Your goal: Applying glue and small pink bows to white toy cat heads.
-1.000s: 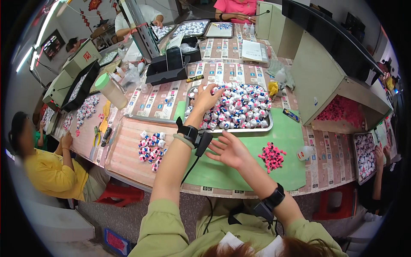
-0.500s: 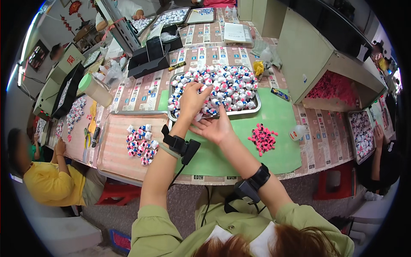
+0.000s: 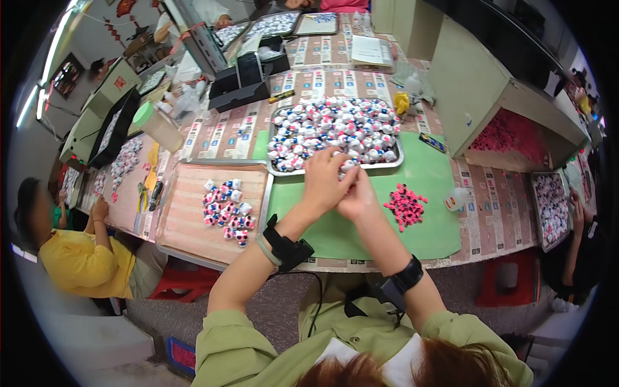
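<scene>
In the head view, the curled fingers of the left hand and right hand close together around a small, rounded white figure, its markings mostly covered, by the near edge of a rectangular silver metal tray; how firmly each hand presses cannot be told. White figures with pink and blue patches fill that tray, and bright pink, dark-spotted bits lie toward the right edge of a flat green mat.

tablecloth: printed blocks | cream box: red sign | wording: too small to read
</scene>
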Demonstrator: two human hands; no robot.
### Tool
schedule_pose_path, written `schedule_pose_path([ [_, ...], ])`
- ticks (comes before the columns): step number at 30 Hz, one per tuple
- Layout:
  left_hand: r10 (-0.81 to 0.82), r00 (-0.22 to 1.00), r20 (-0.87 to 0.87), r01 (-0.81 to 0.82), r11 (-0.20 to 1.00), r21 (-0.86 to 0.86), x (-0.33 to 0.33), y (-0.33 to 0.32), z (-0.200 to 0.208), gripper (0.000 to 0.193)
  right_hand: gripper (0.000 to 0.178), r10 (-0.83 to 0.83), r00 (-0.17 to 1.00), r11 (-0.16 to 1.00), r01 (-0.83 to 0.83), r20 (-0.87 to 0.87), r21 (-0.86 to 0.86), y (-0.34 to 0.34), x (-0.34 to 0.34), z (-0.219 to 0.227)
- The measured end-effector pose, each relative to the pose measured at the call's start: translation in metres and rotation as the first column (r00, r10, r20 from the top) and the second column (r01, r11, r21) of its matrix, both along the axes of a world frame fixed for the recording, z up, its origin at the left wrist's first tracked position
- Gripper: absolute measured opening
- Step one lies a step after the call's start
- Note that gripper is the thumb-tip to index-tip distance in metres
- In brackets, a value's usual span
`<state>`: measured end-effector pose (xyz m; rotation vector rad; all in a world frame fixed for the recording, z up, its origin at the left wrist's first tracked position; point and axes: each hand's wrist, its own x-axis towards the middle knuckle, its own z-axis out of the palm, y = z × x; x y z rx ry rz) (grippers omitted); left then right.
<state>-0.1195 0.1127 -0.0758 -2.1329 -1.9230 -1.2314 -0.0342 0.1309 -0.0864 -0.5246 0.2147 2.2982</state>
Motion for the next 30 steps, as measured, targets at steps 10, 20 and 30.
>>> schedule_pose_path([
  [10,0.265,0.919,0.292,-0.131,0.903,-0.408,-0.147,0.056,0.056,0.033,0.042,0.022,1.000,0.997,-0.022,-0.013,-0.069,-0.006,0.016,0.012],
  [20,0.363,0.838,-0.408,-0.523,0.749,-0.406,-0.277,0.117,-0.044,0.030,0.033,0.133,0.982,0.991,-0.133,0.132,-0.008,-0.017,0.031,0.040],
  [30,0.285,0.830,0.480,0.026,0.839,-0.543,-0.139,0.047,0.065,0.031,0.032,0.132,0.967,0.990,-0.141,0.218,0.027,-0.029,0.050,0.010],
])
